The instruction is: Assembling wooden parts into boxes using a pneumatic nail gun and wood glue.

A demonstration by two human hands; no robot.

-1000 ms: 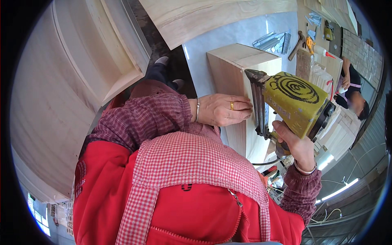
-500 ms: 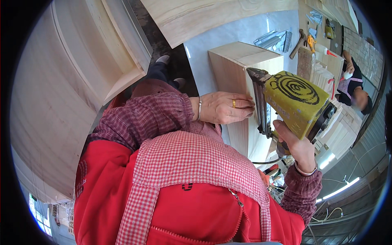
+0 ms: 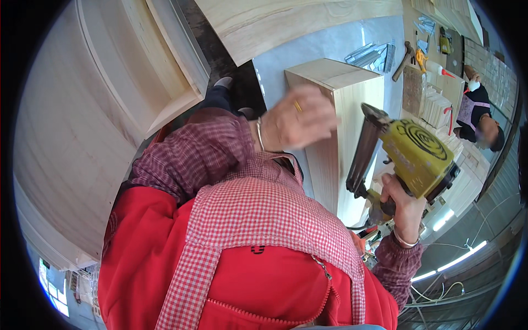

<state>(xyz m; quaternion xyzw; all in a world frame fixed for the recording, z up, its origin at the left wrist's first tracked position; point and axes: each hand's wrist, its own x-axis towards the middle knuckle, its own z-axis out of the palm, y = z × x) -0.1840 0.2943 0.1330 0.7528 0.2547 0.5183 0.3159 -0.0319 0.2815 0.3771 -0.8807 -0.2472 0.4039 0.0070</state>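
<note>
A yellow-green nail gun (image 3: 418,157) with black spiral markings is gripped by its handle in my right hand (image 3: 406,206). Its dark nose and long magazine stand just off the right side of a pale wooden box (image 3: 352,124). My left hand (image 3: 300,118), with a gold ring on one finger, is smeared by motion above the box's near left side. Whether those fingers hold anything does not show. Under my left hand, part of the box is hidden.
Metal strips (image 3: 371,55), a hammer (image 3: 404,60) and a glue bottle (image 3: 437,68) lie beyond the box. A large wooden cabinet piece (image 3: 71,143) fills the left, and a broad panel (image 3: 297,19) lies at the top. Another person (image 3: 479,110) works at the far right.
My left hand has lifted off the box's side and moved up and slightly left. The nail gun has pulled away from the box toward the right, still in my right hand.
</note>
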